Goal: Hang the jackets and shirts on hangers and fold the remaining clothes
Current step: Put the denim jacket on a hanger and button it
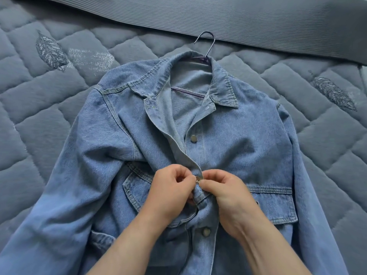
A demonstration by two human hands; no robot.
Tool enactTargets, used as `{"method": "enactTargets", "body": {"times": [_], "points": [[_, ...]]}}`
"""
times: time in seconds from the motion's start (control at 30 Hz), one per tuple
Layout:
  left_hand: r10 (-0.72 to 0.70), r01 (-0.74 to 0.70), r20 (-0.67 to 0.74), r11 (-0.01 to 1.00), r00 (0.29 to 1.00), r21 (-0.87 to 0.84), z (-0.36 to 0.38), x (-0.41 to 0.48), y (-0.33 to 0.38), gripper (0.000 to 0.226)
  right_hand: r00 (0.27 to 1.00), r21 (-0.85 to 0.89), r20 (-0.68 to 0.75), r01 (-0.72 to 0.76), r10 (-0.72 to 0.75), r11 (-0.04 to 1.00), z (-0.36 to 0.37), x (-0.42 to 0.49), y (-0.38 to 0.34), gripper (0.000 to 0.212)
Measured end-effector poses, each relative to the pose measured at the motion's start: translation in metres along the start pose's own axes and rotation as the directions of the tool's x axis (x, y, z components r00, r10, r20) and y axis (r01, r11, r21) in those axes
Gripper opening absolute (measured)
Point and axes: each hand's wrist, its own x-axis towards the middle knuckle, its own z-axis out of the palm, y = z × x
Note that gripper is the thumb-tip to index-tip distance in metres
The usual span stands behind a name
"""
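**A:** Denim jacket (238,151) is laid face-up mid-bed, collar far. Hanger (206,44) is seated inside, and its hook is seen just past the collar.

**B:** Hands?

**A:** Both are closed in a pinch on the front placket at the middle button (198,178). Left hand (170,191) is on the buttonhole edge, right hand (224,193) on the button side. Lower button (206,231) appears fastened. Upper button (193,138) is undone.

**B:** Risks?

**A:** The button could be only half seated through stiff denim and popped when the jacket is lifted. The placket is bunched under the hands, so the edges could be matched one hole off. If the cloth is tugged toward the near side, the hanger could be slid off a shoulder, unseen.

**B:** Surroundings?

**A:** Quilted bed cover (49,116) all round, with a ribbed grey band (238,20) along the far edge.
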Motion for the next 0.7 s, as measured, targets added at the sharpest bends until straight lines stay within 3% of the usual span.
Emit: {"method": "enactTargets", "body": {"times": [0.1,0.3,0.4,0.5,0.63,0.7], "points": [[0.011,-0.011,-0.024,1.0,1.0,-0.027,0.001,0.0,-0.004,0.026,1.0,0.035,0.002,0.011,-0.011,0.999,0.006,0.001,0.0,0.044],[0.047,-0.046,-0.081,0.999,0.996,0.011,0.007,-0.003,-0.004,0.024,0.998,0.136,-0.062,-0.007,0.015,0.991,0.01,-0.001,0.004,0.029],[-0.12,0.115,-0.048,0.988,0.992,-0.1,0.01,-0.002,-0.001,0.025,0.999,0.191,-0.028,-0.018,0.024,0.981,0.013,-0.002,0.005,0.03],[-0.326,0.338,0.093,0.891,0.941,-0.303,0.009,0.003,0.006,0.022,0.999,0.231,0.042,-0.035,0.026,0.972,0.014,-0.002,0.004,0.025],[-0.379,0.404,0.139,0.839,0.915,-0.364,0.007,0.008,0.007,0.026,0.999,0.185,0.054,-0.017,0.007,0.983,0.013,0.0,0.002,0.022],[-0.359,0.387,0.145,0.86,0.922,-0.333,0.006,0.009,0.005,0.027,1.0,0.094,0.014,0.003,-0.004,0.996,0.013,0.001,0.003,0.024]]}}
